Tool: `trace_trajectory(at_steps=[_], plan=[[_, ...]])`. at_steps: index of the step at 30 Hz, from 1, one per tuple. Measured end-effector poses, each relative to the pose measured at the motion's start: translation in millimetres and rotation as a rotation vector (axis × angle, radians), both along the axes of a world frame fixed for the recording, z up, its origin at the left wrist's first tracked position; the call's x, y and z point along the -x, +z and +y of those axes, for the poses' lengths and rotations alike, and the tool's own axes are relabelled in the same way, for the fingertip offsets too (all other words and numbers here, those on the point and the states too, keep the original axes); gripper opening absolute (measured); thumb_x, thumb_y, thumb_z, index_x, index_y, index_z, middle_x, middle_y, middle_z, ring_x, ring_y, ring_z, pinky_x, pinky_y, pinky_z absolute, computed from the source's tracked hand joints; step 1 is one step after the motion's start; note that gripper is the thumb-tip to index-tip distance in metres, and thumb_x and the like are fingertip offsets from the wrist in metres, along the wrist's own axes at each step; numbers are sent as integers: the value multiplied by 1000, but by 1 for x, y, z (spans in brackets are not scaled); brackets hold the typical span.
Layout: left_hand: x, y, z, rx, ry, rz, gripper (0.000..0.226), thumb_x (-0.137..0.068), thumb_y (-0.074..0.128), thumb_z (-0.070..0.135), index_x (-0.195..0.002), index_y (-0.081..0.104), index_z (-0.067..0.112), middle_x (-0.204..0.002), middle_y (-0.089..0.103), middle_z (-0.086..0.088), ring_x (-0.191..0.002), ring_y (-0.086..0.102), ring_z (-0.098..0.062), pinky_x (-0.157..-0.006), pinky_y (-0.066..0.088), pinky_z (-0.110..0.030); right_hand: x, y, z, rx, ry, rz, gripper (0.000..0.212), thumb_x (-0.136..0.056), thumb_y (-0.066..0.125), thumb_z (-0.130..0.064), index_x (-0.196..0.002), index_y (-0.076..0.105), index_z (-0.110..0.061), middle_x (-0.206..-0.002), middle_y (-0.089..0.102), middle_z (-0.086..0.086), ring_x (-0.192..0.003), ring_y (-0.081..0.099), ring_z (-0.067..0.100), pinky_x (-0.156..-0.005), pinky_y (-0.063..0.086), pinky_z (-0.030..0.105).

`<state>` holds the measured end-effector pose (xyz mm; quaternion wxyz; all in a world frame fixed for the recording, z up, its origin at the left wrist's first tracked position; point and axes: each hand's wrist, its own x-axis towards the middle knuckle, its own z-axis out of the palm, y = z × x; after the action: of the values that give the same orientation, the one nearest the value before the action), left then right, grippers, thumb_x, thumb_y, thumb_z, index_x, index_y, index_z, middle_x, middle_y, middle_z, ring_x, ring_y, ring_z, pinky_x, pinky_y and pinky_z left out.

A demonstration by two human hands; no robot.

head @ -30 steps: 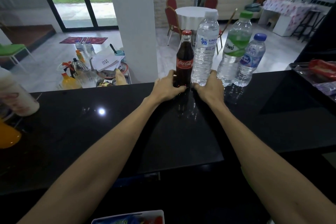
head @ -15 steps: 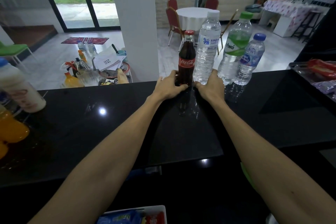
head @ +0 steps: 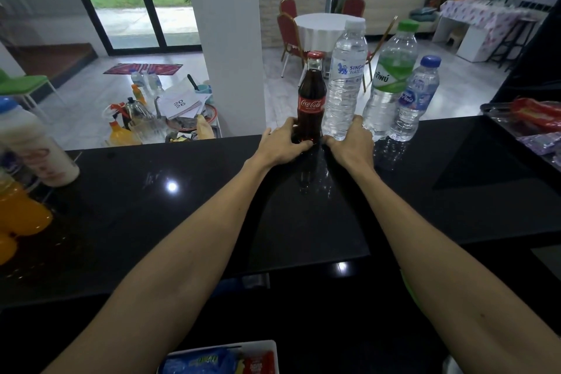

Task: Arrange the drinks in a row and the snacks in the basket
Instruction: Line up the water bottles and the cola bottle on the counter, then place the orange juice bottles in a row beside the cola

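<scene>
On the glossy black counter, a cola bottle fronts tiled floor.

Glossy black countertop, clear plastic bottles

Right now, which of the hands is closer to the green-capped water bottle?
Right. The right hand, holding the base of the white-capped bottle, sits just left of the green-capped bottle; the left hand grips the cola bottle, farther left.
</scene>
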<state>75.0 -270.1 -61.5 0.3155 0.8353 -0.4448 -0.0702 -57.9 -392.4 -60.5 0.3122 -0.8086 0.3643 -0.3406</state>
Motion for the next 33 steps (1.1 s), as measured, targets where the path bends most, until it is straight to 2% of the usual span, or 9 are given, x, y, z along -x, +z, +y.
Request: trace_trajectory(at_steps=[5, 9, 12, 14, 17, 20, 25, 29, 33], plan=[[6, 5, 4, -18, 11, 11, 76, -80, 65, 50, -142, 37, 18, -135, 62, -4, -122, 58, -25, -111, 35, -44, 5, 6, 4, -50, 3, -36, 64, -70, 86, -24, -122, 53, -9, -108, 68, 6, -90, 62, 16, -73, 44, 24], [18, 14, 25, 29, -3, 118, 93, -77, 74, 37, -151, 26, 8, -153, 41, -12, -138, 43, -28, -114, 34, -38, 19, 6, 14, -56, 9, -47, 46, -71, 83, -23, -108, 59, -11, -98, 66, 1, -84, 61, 15, -67, 44, 24], [29, 17, 63, 50, -7, 154, 95, -78, 73, 37, -153, 22, 9, -157, 33, -13, -142, 35, -28, -112, 31, -33, 36, 3, 33, -70, -28, -84, 41, -78, 77, -20, -112, 58, -8, -98, 64, -1, -91, 64, 19, -77, 52, 29], [39, 20, 98, 75, 19, 111, 91, -79, 71, 41, -153, 26, 12, -156, 36, -10, -142, 35, -26, -107, 31, -29, 47, 5, 53, -48, -63, -84, 49, -80, 76, -25, -121, 59, -5, -103, 68, 5, -94, 65, 21, -84, 53, 30], [55, 31, 159, 159, 93, 67, 83, -80, 66, 41, -150, 32, 15, -152, 41, -5, -139, 38, -21, -111, 34, -33, 55, 16, 93, -15, -9, -114, 58, -80, 75, -32, -127, 57, -5, -109, 69, 10, -99, 66, 22, -92, 52, 34], [69, 48, 219, 294, 203, 24, 66, -82, 66, 35, -142, 45, 15, -140, 54, -2, -127, 50, -15, -108, 42, -36, 51, 32, 142, 1, 113, -174, 51, -80, 76, -33, -123, 60, -9, -106, 69, 5, -92, 66, 16, -87, 54, 29], [81, 68, 317, 540, 387, -69, 31, -86, 69, 27, -115, 63, 15, -106, 67, 3, -95, 63, -8, -86, 56, -29, 25, 52, 222, 0, 302, -219, 45, -80, 78, -34, -116, 65, -10, -99, 69, 0, -84, 65, 9, -69, 44, 5], [79, 71, 387, 673, 522, -136, 15, -84, 71, 18, -96, 63, 21, -83, 66, 10, -72, 61, 4, -68, 50, -14, -2, 62, 286, -8, 444, -234, 42, -80, 78, -33, -113, 66, -12, -95, 67, -5, -81, 64, 4, -71, 48, 7], [67, 63, 441, 728, 653, -172, 14, -82, 72, 20, -89, 61, 17, -75, 62, 11, -66, 57, 4, -63, 46, -13, -30, 64, 344, -38, 582, -205, 35, -80, 77, -32, -109, 65, -18, -91, 66, -9, -79, 62, -2, -64, 45, 3]])
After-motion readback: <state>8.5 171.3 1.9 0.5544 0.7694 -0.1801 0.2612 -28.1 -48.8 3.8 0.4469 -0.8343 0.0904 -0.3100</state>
